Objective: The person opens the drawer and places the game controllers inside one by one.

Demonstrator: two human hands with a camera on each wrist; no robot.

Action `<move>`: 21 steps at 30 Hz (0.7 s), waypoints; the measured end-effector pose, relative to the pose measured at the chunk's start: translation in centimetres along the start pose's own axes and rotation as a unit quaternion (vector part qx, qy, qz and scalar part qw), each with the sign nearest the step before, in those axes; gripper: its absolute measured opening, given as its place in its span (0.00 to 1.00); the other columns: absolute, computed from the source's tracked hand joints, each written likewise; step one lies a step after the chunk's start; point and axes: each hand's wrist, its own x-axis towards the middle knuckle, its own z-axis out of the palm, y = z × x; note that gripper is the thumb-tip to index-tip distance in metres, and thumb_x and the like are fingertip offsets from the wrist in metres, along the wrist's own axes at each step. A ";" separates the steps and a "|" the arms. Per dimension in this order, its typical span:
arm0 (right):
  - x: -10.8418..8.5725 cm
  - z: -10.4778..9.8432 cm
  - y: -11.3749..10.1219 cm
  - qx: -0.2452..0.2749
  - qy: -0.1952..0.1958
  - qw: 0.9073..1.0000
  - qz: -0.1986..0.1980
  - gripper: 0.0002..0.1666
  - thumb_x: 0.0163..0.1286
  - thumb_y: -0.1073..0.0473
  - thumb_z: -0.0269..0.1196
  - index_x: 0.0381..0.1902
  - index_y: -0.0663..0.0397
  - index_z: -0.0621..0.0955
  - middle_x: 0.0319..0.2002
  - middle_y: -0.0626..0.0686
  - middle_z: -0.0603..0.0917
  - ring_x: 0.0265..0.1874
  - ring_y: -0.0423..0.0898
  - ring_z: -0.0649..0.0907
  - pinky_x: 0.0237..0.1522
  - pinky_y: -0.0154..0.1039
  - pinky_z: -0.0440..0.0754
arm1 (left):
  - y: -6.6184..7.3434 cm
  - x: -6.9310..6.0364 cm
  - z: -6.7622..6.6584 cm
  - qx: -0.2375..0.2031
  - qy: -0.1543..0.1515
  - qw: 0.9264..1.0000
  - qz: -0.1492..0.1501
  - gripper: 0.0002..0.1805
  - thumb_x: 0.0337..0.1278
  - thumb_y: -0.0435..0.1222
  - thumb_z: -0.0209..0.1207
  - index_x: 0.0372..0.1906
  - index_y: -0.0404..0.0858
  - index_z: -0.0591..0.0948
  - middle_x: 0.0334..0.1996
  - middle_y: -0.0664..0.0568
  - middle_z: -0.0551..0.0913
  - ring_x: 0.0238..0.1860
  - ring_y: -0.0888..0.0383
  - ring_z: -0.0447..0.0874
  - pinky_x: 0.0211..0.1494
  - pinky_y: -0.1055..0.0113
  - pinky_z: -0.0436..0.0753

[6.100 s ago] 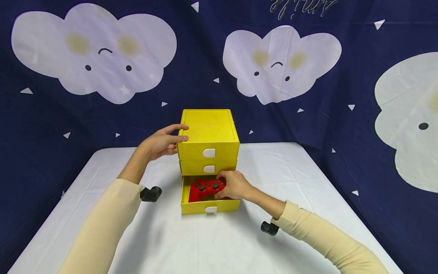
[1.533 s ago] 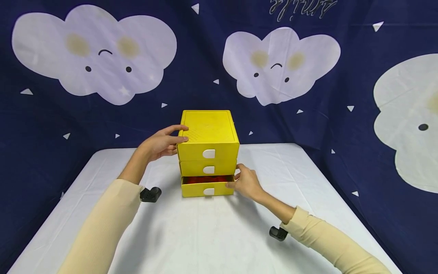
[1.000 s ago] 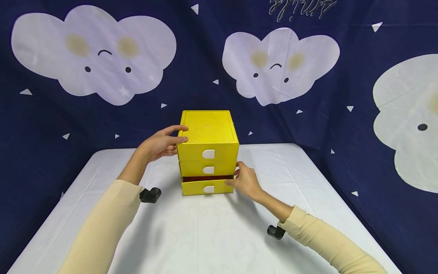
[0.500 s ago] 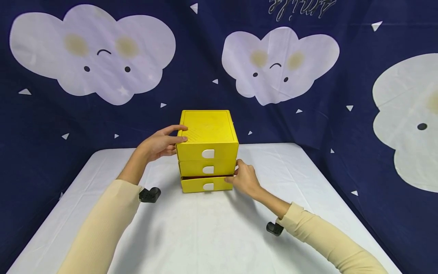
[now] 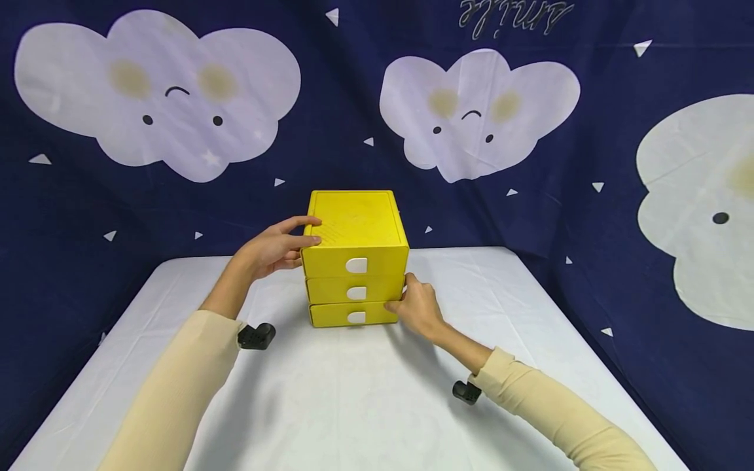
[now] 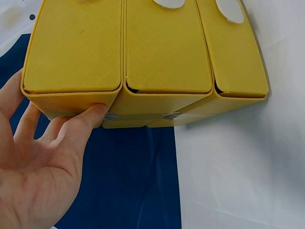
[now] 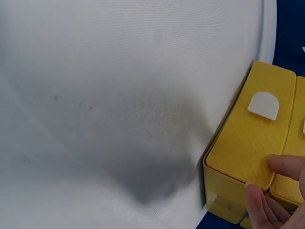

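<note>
A yellow three-drawer storage box (image 5: pixel 357 219) stands on the table, each drawer front bearing a white tab. All the drawers sit pushed in; in the head view the bottom drawer (image 5: pixel 330 316) stays slightly uneven against the one above. My left hand (image 5: pixel 272 250) rests on the box's upper left edge, two fingertips on the lid and the other fingers down the side. At the lower right corner my right hand (image 5: pixel 419 307) holds the bottom drawer, thumb on its front and fingers bent round the side, as the right wrist view shows. The drawer's inside is hidden.
A white cloth covers the table (image 5: pixel 347 405). Behind it hangs a dark blue curtain (image 5: pixel 341 85) printed with clouds. Black wrist cameras (image 5: pixel 256 336) are worn at both cream sleeves (image 5: pixel 171 392).
Earlier the bottom drawer stood out, with my right hand on a red game controller inside. Since then that hand has moved to the drawer's right corner, and the drawer has slid in. Left hand stayed.
</note>
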 end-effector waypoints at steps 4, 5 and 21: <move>0.0 0.1 0.0 -0.010 0.004 1.000 -0.005 0.25 0.53 0.60 0.78 0.43 0.66 0.78 0.26 0.57 0.86 0.22 0.45 0.84 0.23 0.37 0.81 | 0.0 0.0 0.0 -0.001 -0.002 1.000 0.002 0.33 0.71 0.44 0.61 0.76 0.55 0.64 0.64 0.45 0.70 0.44 0.56 0.76 0.43 0.72 0.77; 0.0 0.1 0.0 -0.013 0.005 1.000 -0.007 0.25 0.53 0.60 0.78 0.43 0.66 0.78 0.26 0.57 0.85 0.22 0.45 0.84 0.23 0.37 0.81 | 0.0 0.0 -0.1 0.000 -0.002 1.000 0.002 0.33 0.71 0.44 0.61 0.76 0.55 0.64 0.64 0.45 0.70 0.43 0.56 0.76 0.42 0.72 0.77; -0.1 0.4 0.3 -0.019 0.021 0.999 -0.015 0.26 0.51 0.59 0.78 0.42 0.65 0.78 0.24 0.55 0.84 0.20 0.45 0.82 0.22 0.36 0.79 | 0.1 0.1 -0.1 -0.002 -0.005 1.000 0.000 0.33 0.71 0.43 0.61 0.76 0.54 0.64 0.59 0.45 0.72 0.38 0.58 0.75 0.38 0.72 0.75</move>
